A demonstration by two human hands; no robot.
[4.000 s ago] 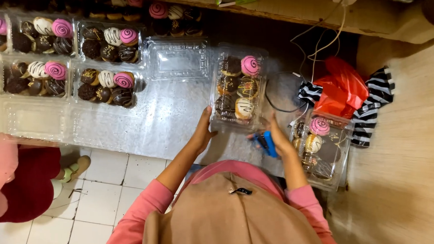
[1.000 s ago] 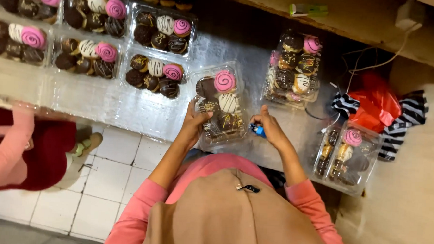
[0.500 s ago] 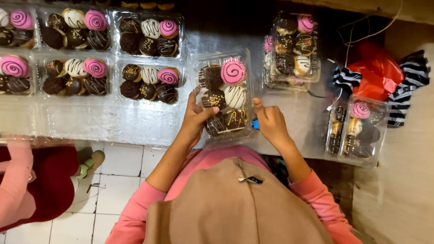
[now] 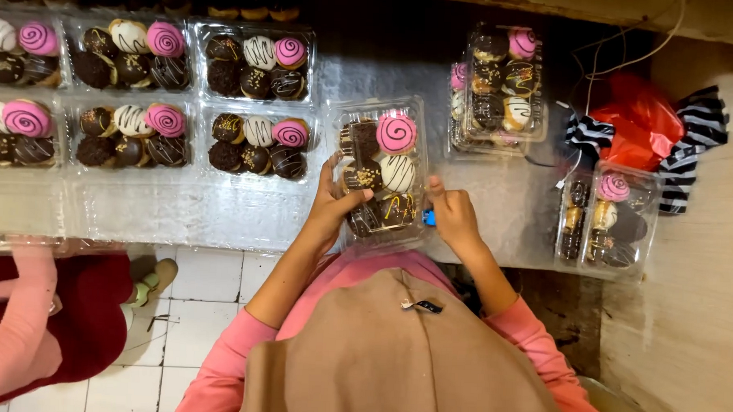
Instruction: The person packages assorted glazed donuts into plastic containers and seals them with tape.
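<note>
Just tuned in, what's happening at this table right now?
A person holds a clear plastic box of decorated doughnuts at the near edge of the foil-covered table. The left hand grips its left side, and the right hand presses its right edge with a small blue object in its fingers. More filled boxes sit in rows to the left, and others to the right beside a red bag.

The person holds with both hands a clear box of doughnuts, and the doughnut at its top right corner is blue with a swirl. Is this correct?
Not quite. In the head view both hands, left and right, do hold the clear box, but that swirl doughnut is pink, not blue.
</note>
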